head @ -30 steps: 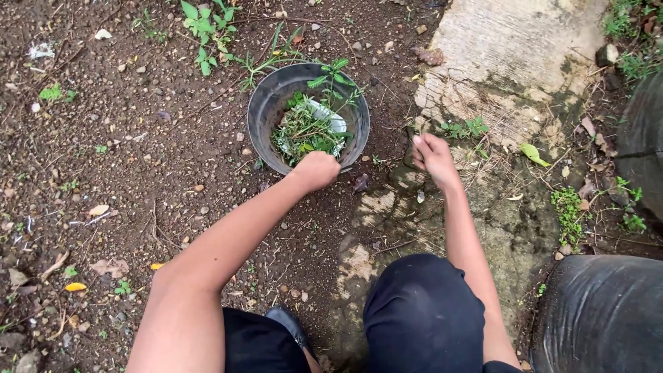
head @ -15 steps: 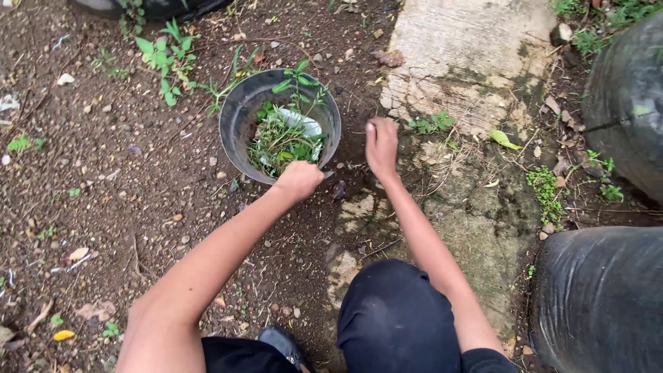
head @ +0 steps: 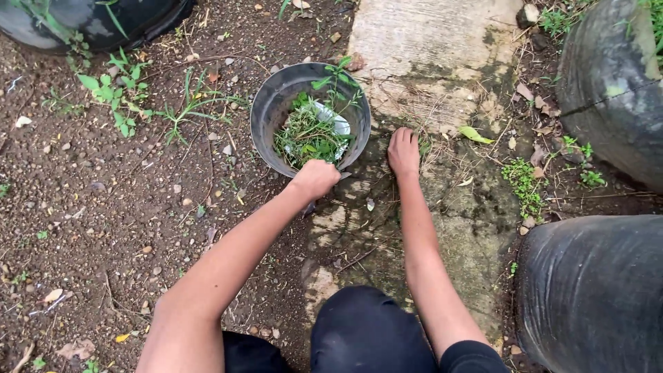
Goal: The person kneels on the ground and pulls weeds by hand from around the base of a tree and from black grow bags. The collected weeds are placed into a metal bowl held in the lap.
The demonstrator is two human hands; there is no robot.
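Observation:
A dark grey round bucket (head: 264, 114) stands on the soil at the edge of a concrete slab. It holds pulled green weeds (head: 304, 138) and a white scrap. My left hand (head: 316, 178) is closed on the bucket's near rim. My right hand (head: 404, 150) rests back up on the mossy ground just right of the bucket. Its fingers lie together and point at a small tuft of weeds. Whether they grip anything is hidden.
A pale concrete slab (head: 428, 48) runs up the middle right. Large black rubbery shapes sit at the right (head: 594, 297), upper right (head: 615, 83) and top left (head: 90, 21). Leafy weeds (head: 110, 90) grow left of the bucket, and a low green patch (head: 525, 183) at the right.
The bucket now sits closer to the slab, still held by my left hand. My right hand has dropped from the air to the ground right of the bucket.

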